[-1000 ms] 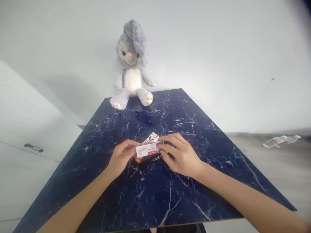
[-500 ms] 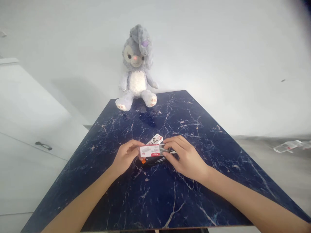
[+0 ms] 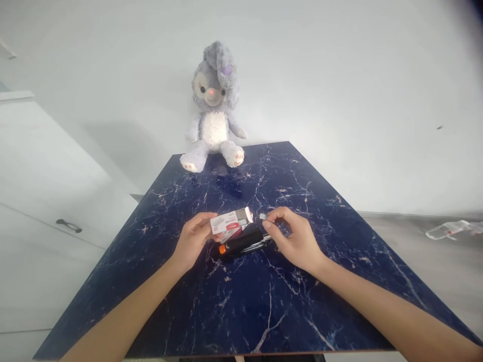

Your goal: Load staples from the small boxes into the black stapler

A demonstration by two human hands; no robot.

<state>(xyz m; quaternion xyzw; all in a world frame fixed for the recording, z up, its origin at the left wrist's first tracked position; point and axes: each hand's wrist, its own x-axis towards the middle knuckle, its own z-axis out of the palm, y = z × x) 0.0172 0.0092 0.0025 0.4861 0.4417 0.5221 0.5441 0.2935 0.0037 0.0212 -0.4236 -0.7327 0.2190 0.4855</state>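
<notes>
A small white and red staple box [image 3: 225, 222] is pinched in my left hand [image 3: 193, 240], its open end facing right. Between the thumb and forefinger of my right hand [image 3: 292, 236] is a short silver strip of staples [image 3: 263, 216], just off the box's open end. Below both hands a black stapler [image 3: 241, 243] with an orange tip lies on the dark blue marbled table [image 3: 234, 311]. A second white and red box [image 3: 231, 234] shows partly behind the staple box; the rest of it is hidden.
A grey plush rabbit [image 3: 214, 125] sits at the table's far edge against the white wall. To the left stands a white cabinet [image 3: 41, 166] with a dark handle. Clear plastic packaging [image 3: 451, 230] lies on the floor at the right.
My right hand has drawn away from the box to the right with the strip of staples. The box has tilted up at its open end, and more of the stapler shows.
</notes>
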